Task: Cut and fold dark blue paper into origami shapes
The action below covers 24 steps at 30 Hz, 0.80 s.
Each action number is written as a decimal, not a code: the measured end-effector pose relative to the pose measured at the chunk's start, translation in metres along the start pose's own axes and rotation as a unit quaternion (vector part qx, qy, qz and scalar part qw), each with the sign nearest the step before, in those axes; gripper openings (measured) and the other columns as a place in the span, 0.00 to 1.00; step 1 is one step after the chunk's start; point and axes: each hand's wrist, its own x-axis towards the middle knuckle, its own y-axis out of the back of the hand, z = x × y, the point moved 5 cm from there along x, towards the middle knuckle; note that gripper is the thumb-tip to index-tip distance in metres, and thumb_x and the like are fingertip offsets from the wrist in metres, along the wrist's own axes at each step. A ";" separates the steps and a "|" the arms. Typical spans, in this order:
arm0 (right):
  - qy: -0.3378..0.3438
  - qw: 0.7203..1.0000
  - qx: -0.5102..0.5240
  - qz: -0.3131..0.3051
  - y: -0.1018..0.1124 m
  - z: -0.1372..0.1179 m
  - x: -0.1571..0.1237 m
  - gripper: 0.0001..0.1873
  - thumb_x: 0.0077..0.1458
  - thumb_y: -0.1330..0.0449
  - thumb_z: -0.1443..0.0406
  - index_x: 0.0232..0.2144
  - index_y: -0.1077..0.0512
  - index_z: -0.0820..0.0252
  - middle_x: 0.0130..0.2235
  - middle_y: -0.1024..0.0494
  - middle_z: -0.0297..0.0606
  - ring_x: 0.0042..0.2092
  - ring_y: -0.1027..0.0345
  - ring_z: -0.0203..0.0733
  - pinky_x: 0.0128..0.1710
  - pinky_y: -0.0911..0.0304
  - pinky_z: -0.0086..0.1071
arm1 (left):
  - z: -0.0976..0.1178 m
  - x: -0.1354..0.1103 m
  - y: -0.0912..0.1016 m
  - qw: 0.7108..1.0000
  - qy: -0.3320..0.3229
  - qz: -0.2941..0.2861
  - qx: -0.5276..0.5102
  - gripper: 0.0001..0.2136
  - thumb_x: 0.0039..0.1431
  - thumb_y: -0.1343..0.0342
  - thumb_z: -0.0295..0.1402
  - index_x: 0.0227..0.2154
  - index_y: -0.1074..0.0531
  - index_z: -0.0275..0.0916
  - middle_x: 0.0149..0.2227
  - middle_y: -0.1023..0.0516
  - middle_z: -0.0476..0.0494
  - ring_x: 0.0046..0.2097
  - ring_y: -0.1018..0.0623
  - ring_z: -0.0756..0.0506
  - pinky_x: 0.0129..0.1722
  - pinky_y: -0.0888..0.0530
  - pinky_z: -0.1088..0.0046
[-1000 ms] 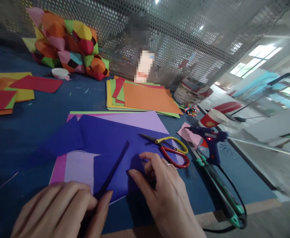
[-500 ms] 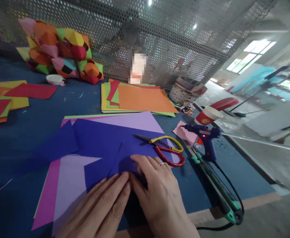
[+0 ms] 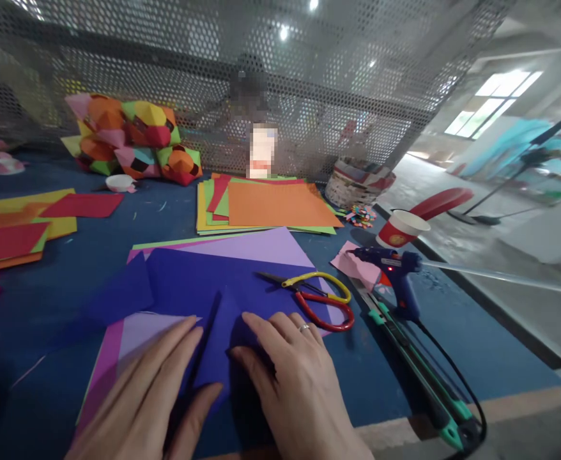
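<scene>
Hands, both bare and palm down, hover close together at the desk (image 3: 319, 396)'s near edge. The left hand (image 3: 146, 396) is spread wide, fingers stretched forward, its thumb well apart beside the fold. The right hand (image 3: 294, 370), a silver-coloured ring on one finger, is curved, with a narrow gap between thumb and forefinger at the paper; whether they pinch it cannot be told. Between the two hands is the folded dark-blue paper piece (image 3: 225, 319), a slanting raised edge along its left side.

Just ahead of the hands, a large dark-blue paper sheet (image 3: 189, 271) lies over a pale lilac paper sheet (image 3: 271, 243), with a magenta paper sheet (image 3: 103, 377) showing beside the left hand. Scissors with one yellow and one red handle (image 3: 290, 282) rest just ahead of the right hand. Farther right of it lie a green-and-black utility knife (image 3: 400, 338) and a dark-blue glue gun (image 3: 395, 265) with a lit red light, its nozzle over a pink paper piece (image 3: 357, 262); beyond these stands a red-and-white paper cup (image 3: 402, 229).

Well ahead of both hands is a stack of orange, green and yellow paper sheets (image 3: 283, 204); ahead and to the left, a cluster of multicoloured folded-paper shapes (image 3: 137, 134).
</scene>
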 end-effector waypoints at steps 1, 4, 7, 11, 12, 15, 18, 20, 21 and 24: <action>0.000 1.000 0.001 -0.006 -0.001 0.000 0.000 0.15 0.62 0.29 0.62 0.52 0.20 0.54 0.38 0.17 0.36 0.38 0.22 0.52 0.38 0.31 0.44 | -0.002 0.003 0.000 1.000 0.007 -0.006 0.017 0.28 0.73 0.45 0.48 0.70 0.38 0.45 0.62 0.21 0.40 0.58 0.18 0.36 0.57 0.22 0.59; 0.003 1.000 0.004 -0.018 -0.002 0.000 -0.002 0.17 0.64 0.31 0.64 0.54 0.20 0.53 0.40 0.17 0.37 0.39 0.22 0.52 0.41 0.30 0.46 | -0.004 0.016 0.002 0.996 0.025 -0.031 0.078 0.32 0.73 0.54 0.58 0.68 0.37 0.40 0.58 0.19 0.34 0.56 0.18 0.32 0.54 0.23 0.54; 0.013 0.999 0.008 -0.032 -0.003 0.001 -0.005 0.20 0.64 0.32 0.67 0.58 0.21 0.55 0.41 0.16 0.40 0.40 0.22 0.53 0.44 0.29 0.48 | -0.002 0.029 0.005 0.992 0.025 -0.049 0.115 0.33 0.73 0.61 0.60 0.62 0.33 0.37 0.50 0.18 0.33 0.50 0.18 0.31 0.48 0.23 0.52; 0.029 0.999 -0.006 -0.027 -0.001 0.001 -0.007 0.22 0.62 0.32 0.69 0.58 0.22 0.56 0.41 0.16 0.42 0.41 0.22 0.56 0.42 0.28 0.49 | -0.004 0.042 0.003 0.986 0.051 -0.095 0.127 0.29 0.71 0.55 0.60 0.53 0.27 0.38 0.45 0.18 0.33 0.45 0.17 0.30 0.44 0.23 0.53; 0.034 0.999 -0.007 -0.025 -0.001 0.000 -0.007 0.22 0.62 0.32 0.69 0.58 0.21 0.56 0.41 0.16 0.42 0.41 0.22 0.56 0.41 0.28 0.48 | -0.007 0.045 0.001 0.983 0.075 -0.116 0.118 0.27 0.68 0.47 0.59 0.52 0.26 0.39 0.46 0.17 0.34 0.46 0.17 0.30 0.45 0.23 0.53; 0.040 0.999 0.004 -0.027 0.000 0.000 -0.008 0.21 0.62 0.33 0.70 0.57 0.21 0.57 0.42 0.16 0.43 0.42 0.22 0.56 0.41 0.27 0.48 | -0.018 0.053 -0.005 0.963 0.183 -0.187 0.060 0.22 0.54 0.33 0.51 0.45 0.24 0.42 0.42 0.16 0.40 0.46 0.17 0.31 0.45 0.24 0.56; 0.036 0.999 0.032 -0.023 0.000 0.002 -0.009 0.22 0.62 0.35 0.72 0.58 0.23 0.60 0.43 0.17 0.45 0.42 0.22 0.57 0.42 0.26 0.51 | -0.021 0.063 -0.006 0.943 0.251 -0.210 -0.052 0.14 0.52 0.33 0.48 0.32 0.25 0.45 0.32 0.19 0.49 0.37 0.19 0.39 0.36 0.28 0.66; 0.036 0.997 0.069 -0.005 0.002 0.004 -0.010 0.23 0.62 0.36 0.71 0.60 0.24 0.61 0.43 0.17 0.45 0.42 0.22 0.56 0.42 0.25 0.50 | -0.018 0.069 0.000 0.936 0.256 -0.189 -0.149 0.15 0.52 0.33 0.49 0.28 0.27 0.44 0.28 0.22 0.52 0.33 0.23 0.43 0.33 0.28 0.70; 0.035 0.995 0.096 0.009 0.004 0.005 -0.011 0.24 0.63 0.37 0.71 0.61 0.26 0.61 0.45 0.18 0.46 0.42 0.22 0.54 0.42 0.24 0.47 | -0.016 0.071 0.002 0.927 0.260 -0.186 -0.194 0.15 0.51 0.33 0.50 0.27 0.27 0.44 0.27 0.23 0.52 0.32 0.23 0.44 0.32 0.27 0.72; 0.015 0.980 0.192 0.056 0.013 0.011 -0.013 0.22 0.69 0.40 0.65 0.63 0.30 0.59 0.52 0.20 0.47 0.49 0.22 0.49 0.46 0.25 0.39 | -0.009 0.071 0.010 0.879 0.322 -0.185 -0.300 0.15 0.50 0.31 0.48 0.31 0.24 0.44 0.30 0.18 0.51 0.32 0.21 0.44 0.31 0.23 0.74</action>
